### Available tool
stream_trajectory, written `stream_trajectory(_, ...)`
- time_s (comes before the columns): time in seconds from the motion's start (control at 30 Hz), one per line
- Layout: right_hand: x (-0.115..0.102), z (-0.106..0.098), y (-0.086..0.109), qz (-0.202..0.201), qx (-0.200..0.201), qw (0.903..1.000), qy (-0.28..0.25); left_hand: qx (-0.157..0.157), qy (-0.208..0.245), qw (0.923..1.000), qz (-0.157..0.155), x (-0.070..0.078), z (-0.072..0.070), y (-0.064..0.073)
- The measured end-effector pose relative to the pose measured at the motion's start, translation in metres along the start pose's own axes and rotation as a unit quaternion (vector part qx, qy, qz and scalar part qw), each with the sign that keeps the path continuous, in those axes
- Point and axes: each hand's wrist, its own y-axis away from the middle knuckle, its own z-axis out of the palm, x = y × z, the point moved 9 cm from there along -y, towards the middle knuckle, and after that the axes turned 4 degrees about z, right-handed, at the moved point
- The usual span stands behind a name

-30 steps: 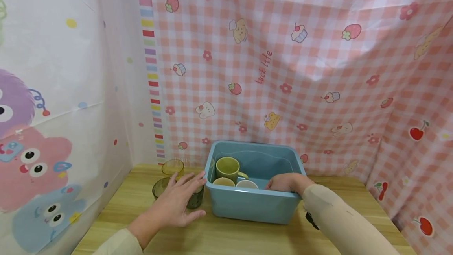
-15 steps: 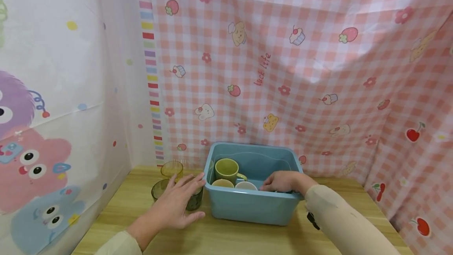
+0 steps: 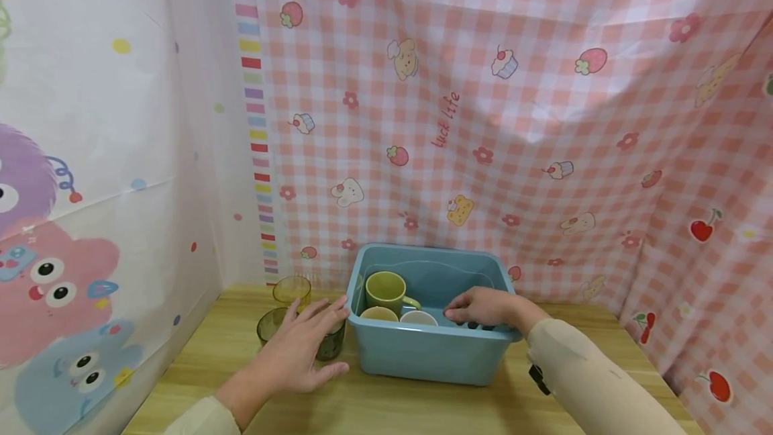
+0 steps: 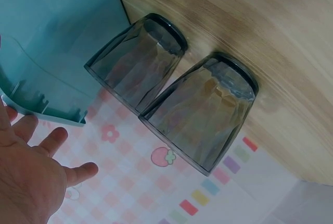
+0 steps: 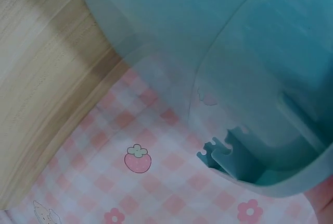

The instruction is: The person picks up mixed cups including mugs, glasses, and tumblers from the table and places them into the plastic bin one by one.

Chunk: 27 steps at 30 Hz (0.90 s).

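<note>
My left hand (image 3: 296, 351) is spread, its fingertips at the left rim of the blue plastic bin (image 3: 423, 354). Beneath and beside it stand two smoky drinking glasses, one partly covered (image 3: 270, 322) and one against the bin (image 3: 331, 344). An amber glass (image 3: 292, 289) is behind them. My right hand (image 3: 483, 306) reaches into the bin's right side with bent fingers, and a dark object (image 3: 472, 325) shows in small patches below them; the front wall hides most of it. Inside at left are a green mug (image 3: 386, 287), a yellowish cup (image 3: 379, 314) and a white cup (image 3: 419, 317).
The bin stands on a wooden table (image 3: 386, 411). A pink checked cloth (image 3: 459, 173) hangs right behind it, and a white cartoon-print sheet (image 3: 151, 233) borders the left side.
My right hand has risen a little inside the bin, and dark patches have come into sight under its fingers. The left hand keeps its place by the glasses.
</note>
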Motion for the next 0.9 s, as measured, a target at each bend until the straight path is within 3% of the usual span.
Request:
stream_trajectory(0.67,-0.009,-0.008,0.007,-0.06,0.044,0.9968,-0.029,0.008,-0.001,1.0,0.004,0.0,0.001,0.0)
stream_trajectory(0.9,-0.009,-0.018,0.01,-0.079,0.101,0.9917,-0.001,0.004,0.002,1.0,0.0,0.0,0.001,0.0)
